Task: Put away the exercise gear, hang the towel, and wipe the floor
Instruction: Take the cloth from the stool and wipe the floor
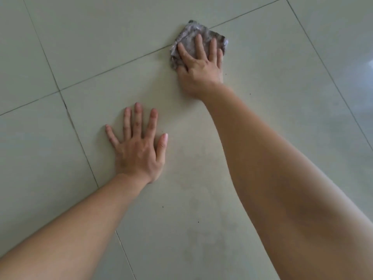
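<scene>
My right hand [198, 63] lies flat with fingers spread, pressing a grey cloth [193, 36] onto the pale tiled floor [262, 98] at the far side, over a grout line. My left hand [138, 150] rests nearer and to the left, palm down on bare tile, fingers straight, holding nothing.

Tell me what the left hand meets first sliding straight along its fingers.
Only bare floor: the left hand points across a grout line, passing left of the cloth under the right hand. Free to the picture's edge.
</scene>
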A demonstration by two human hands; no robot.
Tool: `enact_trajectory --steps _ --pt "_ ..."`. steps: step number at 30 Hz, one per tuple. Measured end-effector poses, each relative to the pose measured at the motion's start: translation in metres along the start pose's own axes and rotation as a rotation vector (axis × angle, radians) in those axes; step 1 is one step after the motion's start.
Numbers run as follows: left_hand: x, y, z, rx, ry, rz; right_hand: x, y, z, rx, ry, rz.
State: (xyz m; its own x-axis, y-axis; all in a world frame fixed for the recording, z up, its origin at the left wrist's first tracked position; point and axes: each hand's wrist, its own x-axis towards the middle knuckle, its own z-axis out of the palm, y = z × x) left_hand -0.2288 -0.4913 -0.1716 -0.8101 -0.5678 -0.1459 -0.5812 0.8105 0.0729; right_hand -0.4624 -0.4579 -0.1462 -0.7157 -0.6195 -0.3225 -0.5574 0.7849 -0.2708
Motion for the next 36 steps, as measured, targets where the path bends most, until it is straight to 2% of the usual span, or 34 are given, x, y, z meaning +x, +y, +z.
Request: enact_trajectory --steps 4,6,7,9,11,13,15,18,21,23,26,30,33,36 --pt "-0.003 -0.003 -0.003 0.006 0.004 0.001 -0.054 0.006 0.020 -0.055 -0.042 -0.387" --pt "-0.004 -0.002 -0.004 -0.009 0.022 -0.006 -0.043 0.039 0.010 -0.113 -0.025 -0.468" --pt "-0.005 -0.001 -0.005 -0.015 0.033 -0.007 -0.028 0.061 0.000 -0.122 0.024 -0.400" --pt "-0.004 0.001 -0.004 -0.014 0.051 -0.004 0.011 0.106 -0.033 -0.096 0.100 -0.093" --pt "-0.002 0.002 -0.001 -0.009 0.059 0.007 0.040 0.142 -0.061 -0.078 0.077 0.188" --pt "0.000 0.002 0.000 -0.005 0.060 0.014 0.053 0.148 -0.068 -0.058 0.080 0.288" --pt "0.002 0.000 0.000 0.003 0.038 0.011 0.042 0.122 -0.052 -0.018 0.106 0.257" --pt "-0.001 -0.003 -0.002 0.002 0.025 0.003 -0.005 0.080 -0.016 -0.018 0.110 0.049" --pt "-0.002 -0.002 -0.003 -0.016 0.035 -0.003 -0.017 0.090 -0.021 -0.058 0.058 -0.100" --pt "-0.001 0.000 -0.004 -0.025 0.043 -0.002 0.009 0.115 -0.045 -0.091 0.055 -0.044" --pt "-0.002 0.001 -0.002 -0.031 0.054 0.000 0.052 0.162 -0.082 -0.106 0.052 0.201" --pt "0.004 0.000 0.000 -0.031 0.052 0.005 0.053 0.187 -0.087 -0.040 0.076 0.413" --pt "0.006 0.000 -0.001 -0.027 0.031 0.001 0.013 0.164 -0.057 0.044 0.095 0.401" --pt "0.007 0.003 -0.002 -0.036 0.005 -0.007 -0.054 0.129 -0.019 0.074 0.095 0.290"
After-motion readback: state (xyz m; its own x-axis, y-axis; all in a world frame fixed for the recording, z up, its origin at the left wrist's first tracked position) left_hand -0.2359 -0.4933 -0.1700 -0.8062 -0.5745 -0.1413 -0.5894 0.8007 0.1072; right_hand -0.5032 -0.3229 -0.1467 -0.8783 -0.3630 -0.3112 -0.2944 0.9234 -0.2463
